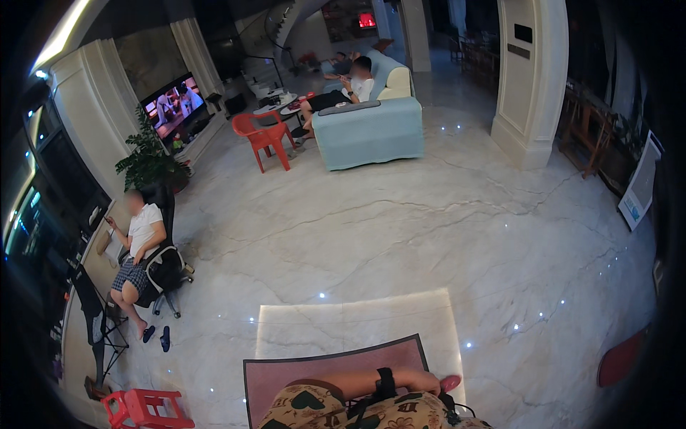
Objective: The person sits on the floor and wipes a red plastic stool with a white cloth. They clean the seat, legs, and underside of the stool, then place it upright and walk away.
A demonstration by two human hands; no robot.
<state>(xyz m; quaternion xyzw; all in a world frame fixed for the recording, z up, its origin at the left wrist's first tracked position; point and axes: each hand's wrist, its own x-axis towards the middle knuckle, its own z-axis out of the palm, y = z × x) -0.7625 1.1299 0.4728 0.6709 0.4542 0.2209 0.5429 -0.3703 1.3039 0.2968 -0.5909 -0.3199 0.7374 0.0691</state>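
My left forearm crosses in front of my patterned tan clothing (307,406) at the lower edge, a black band (386,382) around its wrist. My left hand (418,380) lies at the right end of that arm, against the patterned cloth. Its fingers are bent down out of sight, so what they touch or hold cannot be made out. Dark cords or straps (361,409) show on the clothing below the hand. Just past the hand is a rounded red thing (450,382), probably a slipper tip. My right hand does not show.
A reddish mat (329,357) lies below me on marble floor (357,236). Red stools (153,409) stand lower left. One person (146,232) sits in an office chair at left; another (359,82) sits on a light-blue sofa (371,136) beside a red chair (264,136). A pillar (529,86) rises right.
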